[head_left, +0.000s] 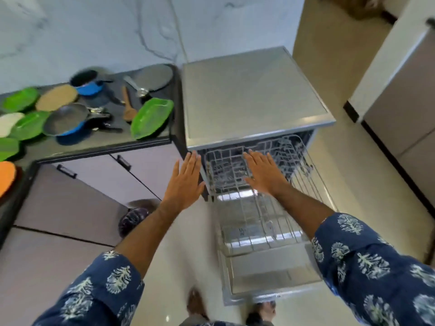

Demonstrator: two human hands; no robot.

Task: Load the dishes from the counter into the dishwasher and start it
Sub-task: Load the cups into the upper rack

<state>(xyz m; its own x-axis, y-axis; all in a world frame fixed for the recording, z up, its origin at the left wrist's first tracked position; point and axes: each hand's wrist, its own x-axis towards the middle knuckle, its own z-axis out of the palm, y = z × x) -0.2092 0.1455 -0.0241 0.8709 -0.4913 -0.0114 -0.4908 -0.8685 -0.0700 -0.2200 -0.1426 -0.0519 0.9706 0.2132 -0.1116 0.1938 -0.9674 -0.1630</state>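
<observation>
While both hands, left hand [186,180] and right hand [263,172], hover flat-fingered, the dishwasher rack [270,208] holds nothing.

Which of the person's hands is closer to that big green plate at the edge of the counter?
Left. The left hand hovers just right of and below the green plate, by the dishwasher's corner; the right hand is farther right, over the rack.

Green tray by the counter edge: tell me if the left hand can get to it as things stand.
Probably yes. The left hand is open and holds nothing, and the green tray lies at the counter edge nearest the dishwasher, with nothing on it or between it and the hand.
</observation>
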